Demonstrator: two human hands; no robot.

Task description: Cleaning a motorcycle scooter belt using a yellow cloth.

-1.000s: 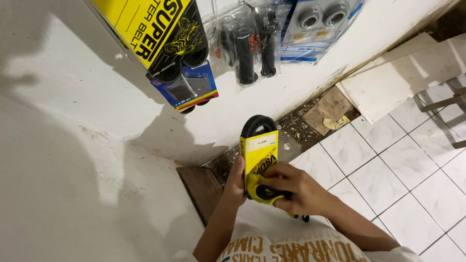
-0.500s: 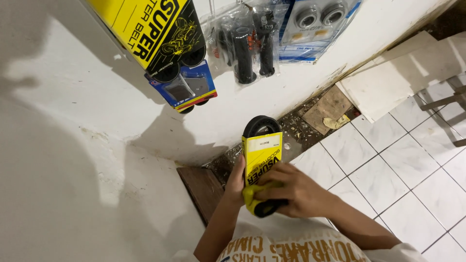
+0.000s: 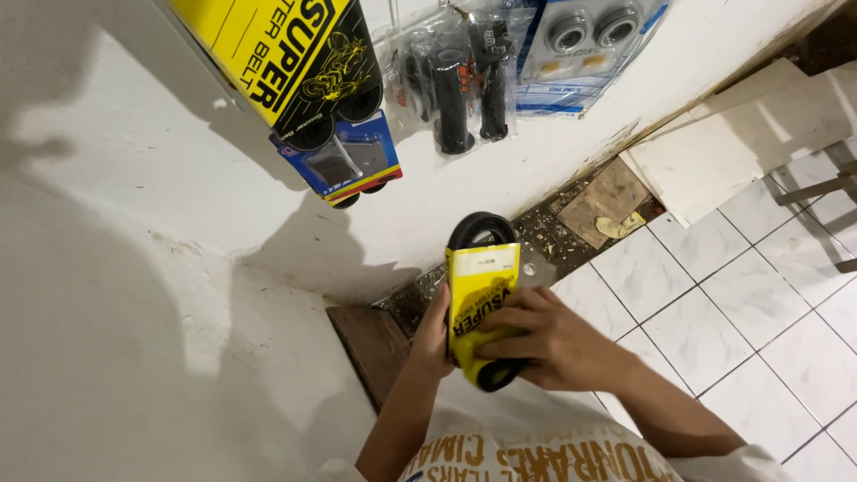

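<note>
White-tiled floor [image 3: 714, 303] and a scuffed white wall [image 3: 161, 223] frame the scene as both my hands close on a black drive belt [image 3: 482, 234] in its yellow sleeve. My left hand [image 3: 436, 332] grips its left edge, my right hand [image 3: 553, 344] wraps its lower front. Hanging packets [image 3: 464, 80] above are cut off; rubble [image 3: 553, 236] lines the wall's foot.
</note>
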